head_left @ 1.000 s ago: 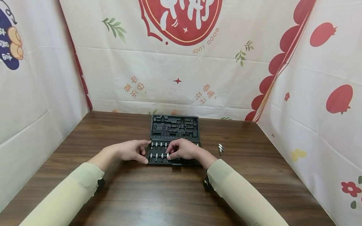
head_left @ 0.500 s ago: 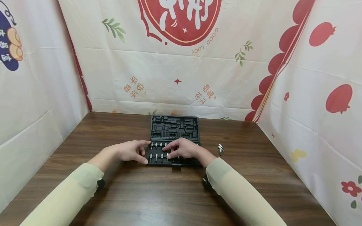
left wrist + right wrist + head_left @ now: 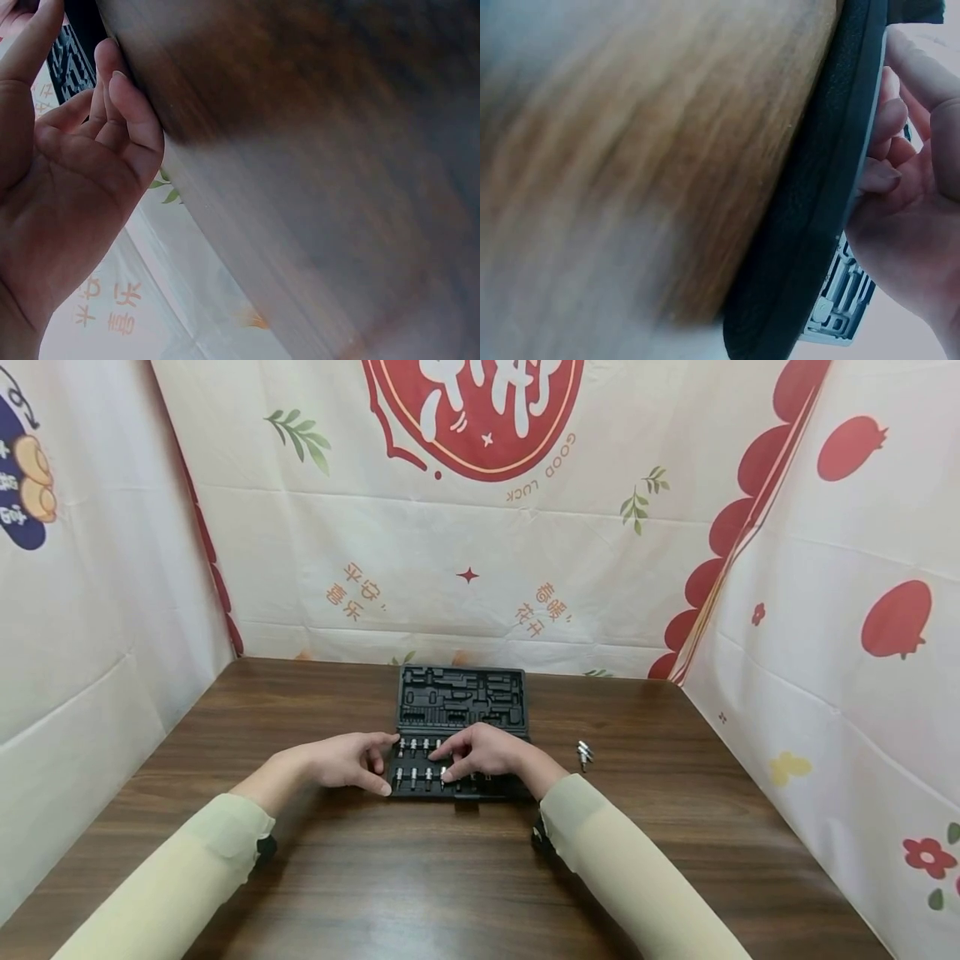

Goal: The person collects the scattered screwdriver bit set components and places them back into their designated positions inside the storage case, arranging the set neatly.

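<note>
An open black tool case [image 3: 427, 700] lies on the table, its moulded lid folded back. Silver bit sockets [image 3: 414, 777] stand in two rows in the near half. My left hand [image 3: 341, 762] rests at the case's left end, thumb at the front corner and index finger at the back one. Over the middle of the rows is my right hand [image 3: 487, 753], its thumb touching a near-row bit socket [image 3: 443, 774] while the index finger points leftward, apart from the thumb. That hand hides part of both rows. The right wrist view shows the case's front wall [image 3: 810, 217] beside the curled fingers.
Several loose bit sockets [image 3: 584, 755] lie on the brown wooden table [image 3: 360, 877], right of the case. Printed cloth [image 3: 450, 527] hangs behind the table and along both sides.
My right hand's index finger has moved left, away from the thumb, after being close to it at the near-row bit socket. The left hand and the case have stayed put.
</note>
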